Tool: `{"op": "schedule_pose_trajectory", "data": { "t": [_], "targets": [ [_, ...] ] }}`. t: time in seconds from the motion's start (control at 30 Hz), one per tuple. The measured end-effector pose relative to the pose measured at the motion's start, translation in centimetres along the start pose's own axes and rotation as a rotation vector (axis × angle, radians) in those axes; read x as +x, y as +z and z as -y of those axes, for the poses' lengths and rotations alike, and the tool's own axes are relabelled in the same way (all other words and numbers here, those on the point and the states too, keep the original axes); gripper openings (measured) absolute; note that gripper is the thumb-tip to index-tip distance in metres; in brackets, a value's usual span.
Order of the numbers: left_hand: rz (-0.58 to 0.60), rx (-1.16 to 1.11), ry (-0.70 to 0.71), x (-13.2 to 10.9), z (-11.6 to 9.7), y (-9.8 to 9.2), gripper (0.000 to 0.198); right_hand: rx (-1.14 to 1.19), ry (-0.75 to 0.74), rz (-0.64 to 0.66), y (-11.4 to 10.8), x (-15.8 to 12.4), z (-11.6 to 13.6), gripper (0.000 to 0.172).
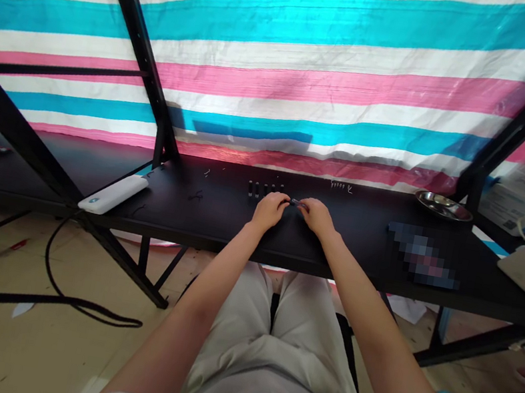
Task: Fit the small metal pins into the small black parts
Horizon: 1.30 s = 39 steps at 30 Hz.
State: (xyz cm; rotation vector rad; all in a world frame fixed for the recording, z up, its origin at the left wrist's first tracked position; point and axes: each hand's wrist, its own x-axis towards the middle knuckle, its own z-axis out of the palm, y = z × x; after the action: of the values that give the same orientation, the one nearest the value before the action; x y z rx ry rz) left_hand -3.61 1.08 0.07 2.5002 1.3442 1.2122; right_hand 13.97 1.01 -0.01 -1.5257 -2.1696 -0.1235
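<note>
right now your left hand (pixel 270 210) and right hand (pixel 316 216) meet mid-worktop (pixel 218 216), fingertips pinching a small dark part (pixel 294 202) between them. a row of black pieces (pixel 264 189) stands just behind your left hand. a white power bank (pixel 113 194) lies to the left and a metal dish (pixel 444 205) to the right, both well apart. the worktop's front edge runs under your wrists.

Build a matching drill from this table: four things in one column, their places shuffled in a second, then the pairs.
1. white power bank
2. metal dish
3. row of small black pieces
4. tiny dark part

A. held between left hand and right hand
B. far right of the table, at the back
C. left front edge of the table
D. just beyond the left hand

Pairs: 1-C, 2-B, 3-D, 4-A
</note>
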Motion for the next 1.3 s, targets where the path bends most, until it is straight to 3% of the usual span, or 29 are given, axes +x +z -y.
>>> {"op": "schedule_pose_trajectory", "data": {
  "t": [0.2, 0.43, 0.57, 0.67, 0.77, 0.97, 1.3],
  "targets": [
    [0.053, -0.033, 0.037, 0.0, 0.2, 0.3, 0.015, 0.167, -0.183, -0.052, 1.4, 0.4, -0.4, 0.019],
    [0.054, -0.121, 0.043, 0.0, 0.0, 0.5, 0.017, 0.225, -0.195, -0.077, 1.7, 0.4, -0.3, 0.014],
    [0.023, -0.154, 0.014, -0.1, -0.2, 0.3, 0.024, 0.259, 0.049, -0.154, 1.6, 0.8, -1.7, 0.014],
    [0.014, -0.128, 0.011, -0.1, -0.3, 0.1, 0.019, 0.284, 0.355, -0.202, 1.1, 1.7, -4.1, 0.017],
    [0.006, -0.107, 0.02, -0.1, -0.3, 0.0, 0.017, 0.284, 0.531, -0.179, 0.7, 2.7, -6.8, 0.019],
    [0.005, -0.087, 0.033, -0.1, -0.2, -0.1, 0.017, 0.236, 0.626, -0.083, 0.8, 3.6, -9.9, 0.019],
    [0.017, -0.07, 0.021, -0.3, -0.2, -0.1, 0.018, 0.131, 0.605, 0.01, 1.4, 4.8, -11.0, 0.016]
  ]
}}
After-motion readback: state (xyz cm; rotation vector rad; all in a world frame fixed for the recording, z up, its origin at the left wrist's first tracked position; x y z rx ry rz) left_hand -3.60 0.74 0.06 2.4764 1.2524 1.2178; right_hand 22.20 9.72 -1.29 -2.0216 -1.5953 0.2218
